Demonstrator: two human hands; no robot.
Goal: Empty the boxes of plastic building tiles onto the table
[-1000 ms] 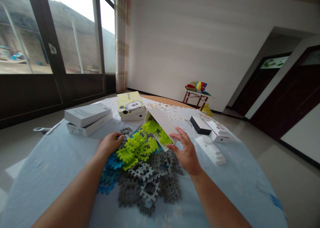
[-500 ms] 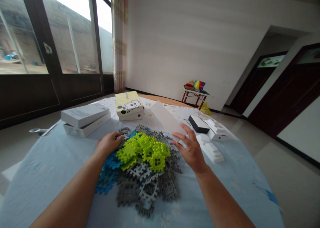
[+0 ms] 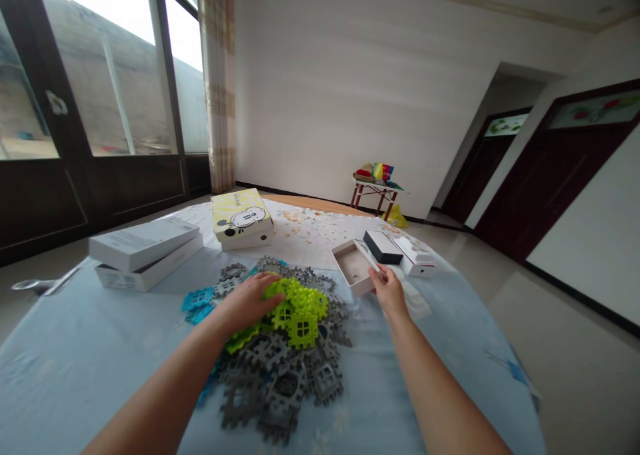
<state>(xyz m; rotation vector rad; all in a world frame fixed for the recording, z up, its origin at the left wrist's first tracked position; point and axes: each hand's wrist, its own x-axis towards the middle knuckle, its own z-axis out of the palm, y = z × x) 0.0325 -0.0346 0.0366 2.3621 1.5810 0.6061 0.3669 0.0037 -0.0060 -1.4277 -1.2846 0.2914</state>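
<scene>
A heap of toothed plastic tiles lies on the light blue cloth (image 3: pixel 90 348): lime green tiles (image 3: pixel 300 305) on top, grey tiles (image 3: pixel 285 382) in front, blue tiles (image 3: pixel 197 302) at the left. My left hand (image 3: pixel 247 302) rests palm down on the heap, fingers spread over the green tiles. My right hand (image 3: pixel 387 292) pinches the near edge of a small white box (image 3: pixel 353 265), which stands open side up and empty, right of the heap.
A yellow cartoon box (image 3: pixel 240 215) and a stack of two white boxes (image 3: pixel 145 248) stand at the back left. A black box (image 3: pixel 383 245) and white box parts (image 3: pixel 415 255) lie behind my right hand. A small red table (image 3: pixel 373 192) stands by the far wall.
The white box was tipped over the heap, spilling green tiles; now it sits upright and empty to the right. My left hand moved from the heap's left edge onto the green tiles.
</scene>
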